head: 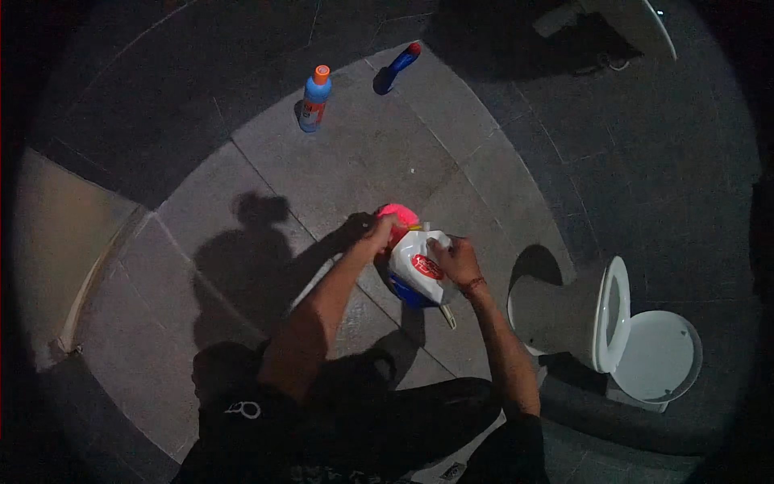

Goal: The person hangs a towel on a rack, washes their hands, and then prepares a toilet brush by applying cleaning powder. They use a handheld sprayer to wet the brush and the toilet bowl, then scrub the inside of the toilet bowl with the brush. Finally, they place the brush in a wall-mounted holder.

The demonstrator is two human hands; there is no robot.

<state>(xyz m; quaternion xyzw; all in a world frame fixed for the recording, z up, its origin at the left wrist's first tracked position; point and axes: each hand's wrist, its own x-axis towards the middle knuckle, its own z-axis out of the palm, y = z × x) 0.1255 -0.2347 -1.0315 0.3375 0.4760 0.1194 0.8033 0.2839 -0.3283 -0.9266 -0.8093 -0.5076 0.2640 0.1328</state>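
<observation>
Low in front of me, my right hand grips the upper right side of a white plastic packet with a red printed patch and a blue lower part. At its left edge my left hand is closed on something, but the fingers blur and I cannot tell what. A bright pink item, perhaps a brush or sponge, shows just beyond that hand. A pale handle sticks out below the packet; what it belongs to is hidden.
On the tiled floor ahead stand a blue bottle with an orange cap and a dark blue item with a red end. A white toilet with its lid open is at the right. A washbasin shows at the top right.
</observation>
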